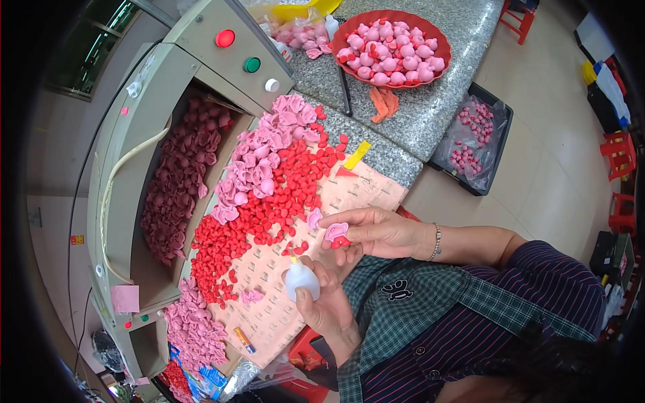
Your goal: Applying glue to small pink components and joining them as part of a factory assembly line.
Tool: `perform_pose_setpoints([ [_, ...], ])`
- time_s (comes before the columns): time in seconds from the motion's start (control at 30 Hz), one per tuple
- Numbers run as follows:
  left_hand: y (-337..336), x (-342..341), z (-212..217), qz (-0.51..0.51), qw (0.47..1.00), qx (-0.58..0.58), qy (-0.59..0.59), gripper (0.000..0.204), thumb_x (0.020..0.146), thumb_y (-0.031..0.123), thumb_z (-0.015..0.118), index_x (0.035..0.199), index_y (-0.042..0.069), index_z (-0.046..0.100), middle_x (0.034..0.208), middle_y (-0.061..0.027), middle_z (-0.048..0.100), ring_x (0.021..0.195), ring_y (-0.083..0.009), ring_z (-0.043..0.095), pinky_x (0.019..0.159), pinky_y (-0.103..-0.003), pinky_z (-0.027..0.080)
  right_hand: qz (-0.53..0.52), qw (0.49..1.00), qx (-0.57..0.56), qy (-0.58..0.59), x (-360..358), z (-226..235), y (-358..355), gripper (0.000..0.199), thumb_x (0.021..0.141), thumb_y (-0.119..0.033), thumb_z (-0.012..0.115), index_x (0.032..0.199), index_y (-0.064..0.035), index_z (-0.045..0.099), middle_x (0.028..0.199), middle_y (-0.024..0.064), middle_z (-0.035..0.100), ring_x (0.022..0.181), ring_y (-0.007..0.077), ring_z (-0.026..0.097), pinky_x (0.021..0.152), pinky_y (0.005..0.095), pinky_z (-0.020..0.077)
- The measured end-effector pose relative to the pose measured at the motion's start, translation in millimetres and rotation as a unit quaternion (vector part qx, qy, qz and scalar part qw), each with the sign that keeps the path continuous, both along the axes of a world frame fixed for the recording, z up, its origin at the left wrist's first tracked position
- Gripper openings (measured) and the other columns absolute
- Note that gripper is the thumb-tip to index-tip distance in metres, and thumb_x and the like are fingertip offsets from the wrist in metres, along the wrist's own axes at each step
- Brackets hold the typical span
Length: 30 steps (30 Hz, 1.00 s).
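My right hand [376, 234], with a bracelet at the wrist, pinches a pink flower-shaped piece [336, 232] between thumb and fingers; a few small red pieces sit under its fingertips. Just below it, my left hand [324, 305] grips a small white squeeze bottle [301, 279], nozzle pointing up toward the pink piece. Both hands hover over a peach perforated board [269, 319]. The board carries a heap of small red pieces [269, 198] and a pile of pink pieces [259, 161].
A grey machine with red, green and white buttons [225, 38] holds a tray of darker pink pieces [178, 181]. More pink pieces [195, 329] lie at the board's lower left. On the granite counter [430, 114] stands a red bowl [349, 70] of pink parts. On the floor are a black crate [502, 127] and red stools [618, 151].
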<state>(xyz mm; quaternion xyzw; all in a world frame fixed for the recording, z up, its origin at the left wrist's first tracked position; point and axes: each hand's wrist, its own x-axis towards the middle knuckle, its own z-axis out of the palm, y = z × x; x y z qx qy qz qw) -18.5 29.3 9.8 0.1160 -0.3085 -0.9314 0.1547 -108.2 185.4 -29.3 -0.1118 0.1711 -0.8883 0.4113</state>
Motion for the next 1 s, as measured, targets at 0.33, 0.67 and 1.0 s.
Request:
perform_pose_setpoints([
  [0.33, 1, -7, -3, 0.067, 0.998, -0.007, 0.010, 0.042, 0.091, 0.018, 0.069, 0.122, -0.004, 0.051, 0.114, -0.0163, 0.060, 0.096, -0.0237, 0.060, 0.073, -0.030, 0.049, 0.002, 0.998, -0.035, -0.053, 4, -1, -8, 0.049, 0.103, -0.018, 0.051, 0.148, -0.0029, 0.039, 0.115, 0.0124, 0.063, 0.093, 0.0191, 0.064, 0.080, 0.0294, 0.0516],
  [0.67, 17, -9, 9, 0.165, 0.953, -0.249, -0.045, 0.051, 0.090, 0.041, 0.068, 0.119, 0.002, 0.053, 0.106, -0.0153, 0.066, 0.088, -0.0236, 0.065, 0.081, -0.034, 0.053, 0.003, 0.998, -0.048, -0.027, 8, 3, -13, 0.051, 0.105, -0.021, 0.048, 0.149, 0.0001, 0.034, 0.122, 0.0101, 0.059, 0.101, 0.0178, 0.060, 0.089, 0.0335, 0.0497],
  [1.0, 15, -7, 6, 0.165, 0.956, -0.233, -0.065, 0.054, 0.090, 0.044, 0.067, 0.122, 0.002, 0.053, 0.105, -0.0163, 0.066, 0.086, -0.0256, 0.066, 0.080, -0.035, 0.054, 0.004, 0.998, -0.014, -0.064, 12, 9, -18, 0.048, 0.103, -0.017, 0.051, 0.147, -0.0004, 0.039, 0.115, 0.0071, 0.060, 0.095, 0.0184, 0.060, 0.084, 0.0303, 0.0480],
])
